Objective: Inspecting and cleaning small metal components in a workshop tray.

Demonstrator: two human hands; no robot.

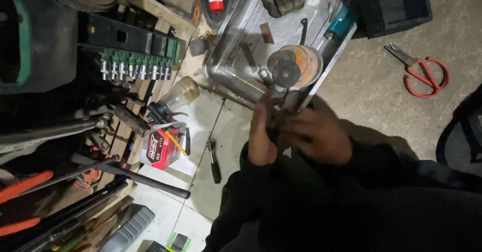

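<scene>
A dim workshop floor of pale tiles and grey concrete, crowded with tools, fills the frame. Just below the middle, the left hand point(262, 136) and the right hand point(317, 135) meet, both curled around a small dark part point(277, 124) that is too shadowed to make out; the left grips it from the side, the right covers it from the other. Black sleeves run down to the lower right.

Just above the hands sits a metal tray point(226, 56), its near rim almost touching the fingers. Inside it, a stack of grinding discs point(296, 65) lies near the closest corner. To the left of the hands, a screwdriver point(214, 160) lies on the tile, and beyond it a red box point(161, 149) beside a glass jar point(179, 95) on its side. In the upper left is a row of sockets point(134, 70) in a green holder. Red scissors point(424, 74) lie well apart at the upper right
</scene>
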